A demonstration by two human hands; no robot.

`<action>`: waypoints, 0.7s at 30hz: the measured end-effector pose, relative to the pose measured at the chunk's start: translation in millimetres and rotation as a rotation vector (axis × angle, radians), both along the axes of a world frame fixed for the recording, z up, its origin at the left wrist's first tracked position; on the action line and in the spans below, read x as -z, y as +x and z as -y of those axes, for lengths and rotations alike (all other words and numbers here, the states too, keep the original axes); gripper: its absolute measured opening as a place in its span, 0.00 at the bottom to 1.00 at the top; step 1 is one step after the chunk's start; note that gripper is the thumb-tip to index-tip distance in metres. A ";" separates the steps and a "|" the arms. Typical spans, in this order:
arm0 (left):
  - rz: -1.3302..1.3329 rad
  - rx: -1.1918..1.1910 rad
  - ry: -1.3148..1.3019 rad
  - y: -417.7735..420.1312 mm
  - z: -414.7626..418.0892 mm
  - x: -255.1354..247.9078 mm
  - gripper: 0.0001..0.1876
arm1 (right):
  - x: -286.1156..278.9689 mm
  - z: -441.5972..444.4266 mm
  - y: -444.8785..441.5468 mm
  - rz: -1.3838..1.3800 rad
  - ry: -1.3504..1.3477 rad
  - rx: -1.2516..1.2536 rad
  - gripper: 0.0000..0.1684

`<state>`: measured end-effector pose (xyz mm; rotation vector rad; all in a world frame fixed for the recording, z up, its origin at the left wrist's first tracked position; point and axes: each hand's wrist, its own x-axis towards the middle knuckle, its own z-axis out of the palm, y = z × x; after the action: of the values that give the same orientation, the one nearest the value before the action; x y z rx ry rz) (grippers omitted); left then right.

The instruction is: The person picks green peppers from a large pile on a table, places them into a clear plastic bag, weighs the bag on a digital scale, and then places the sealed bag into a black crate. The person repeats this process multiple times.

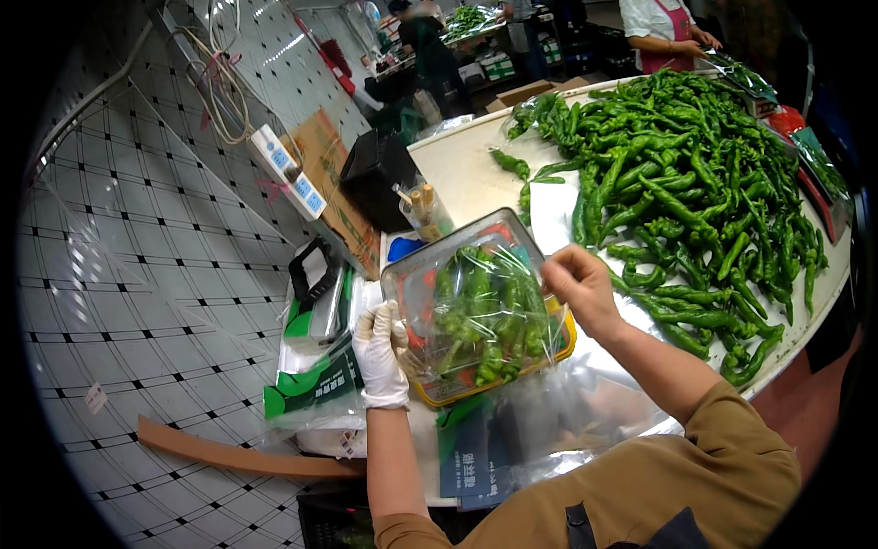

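A clear plastic bag of green peppers (490, 316) lies over a rectangular metal tray (411, 274), which has a yellow edge along its near side. My left hand (381, 357), in a white glove, grips the bag's left edge. At the bag's upper right, the fingers of my right hand (579, 285) are bent and pinched together on its edge; this hand is bare. Just beyond the right hand a white paper (552, 213) lies against a large heap of loose green peppers (686, 185).
Flat printed plastic bags (473, 453) lie along the near table edge. Left of the tray are green-and-white packaging (322, 384) and a black plastic tray (312, 271). A cup of wooden-handled tools (429, 213), a black bin (377, 175) and a power strip (288, 171) stand beyond. A person (662, 34) works across the table.
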<state>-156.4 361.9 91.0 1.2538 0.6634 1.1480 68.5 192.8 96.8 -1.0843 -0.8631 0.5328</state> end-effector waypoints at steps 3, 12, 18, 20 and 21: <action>-0.061 0.061 -0.063 -0.2 -11.3 3.6 0.06 | 15.0 -18.7 10.3 -0.212 -0.088 0.006 0.09; -0.465 0.170 -0.168 11.1 -53.4 75.6 0.07 | 101.2 -47.7 31.6 -0.015 -0.360 0.110 0.10; -0.688 -0.065 0.474 8.0 -52.5 83.3 0.25 | 77.4 -42.8 23.5 0.313 -0.667 0.066 0.12; -0.844 -0.075 1.070 6.2 -49.1 67.7 0.24 | 82.9 -37.2 21.8 0.561 -0.547 0.194 0.13; -0.894 -0.014 1.254 6.0 -45.3 60.8 0.25 | 84.9 -34.1 19.5 0.684 -0.486 0.255 0.14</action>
<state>-150.4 407.2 30.2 2.9194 0.5458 0.9492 88.0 226.9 11.9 -1.8522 -1.1905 0.1430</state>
